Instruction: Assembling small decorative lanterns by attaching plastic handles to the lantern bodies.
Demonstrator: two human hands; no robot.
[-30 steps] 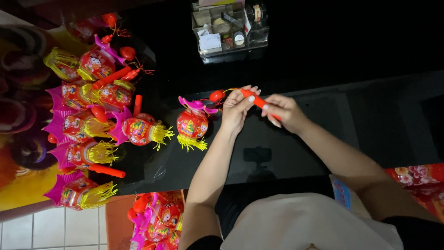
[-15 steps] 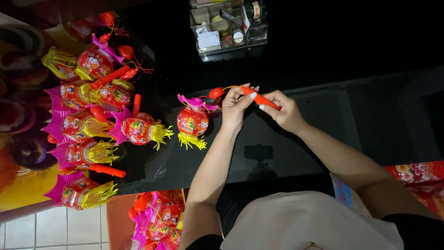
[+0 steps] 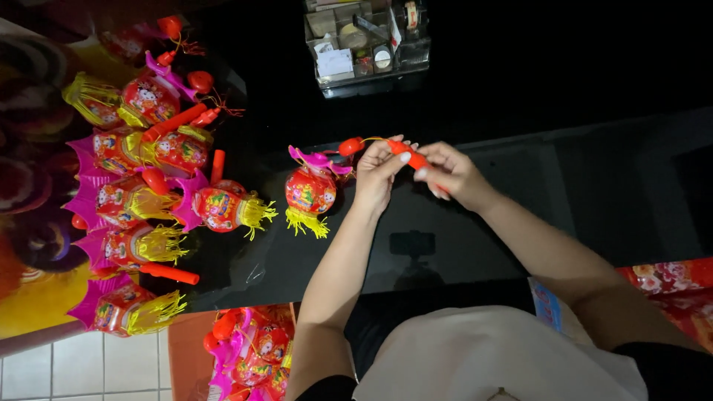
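Both hands pinching slim orange plastic handle stick (image 3: 416,160), left hand (image 3: 377,172) fingers near cord end, right hand (image 3: 449,172) steadying; small red paper lantern (image 3: 310,191) resting on black glass counter (image 3: 475,245).

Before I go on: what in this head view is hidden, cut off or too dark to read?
- Orange stick: its far end is covered by the right hand.
- String from the lantern: how it joins the stick is hidden under the left hand fingers.
- Clear organizer: top cut by the frame edge; contents too small to tell.
- Lanterns in the box: cut by the bottom edge.
- Black tabletop: too dark to read.
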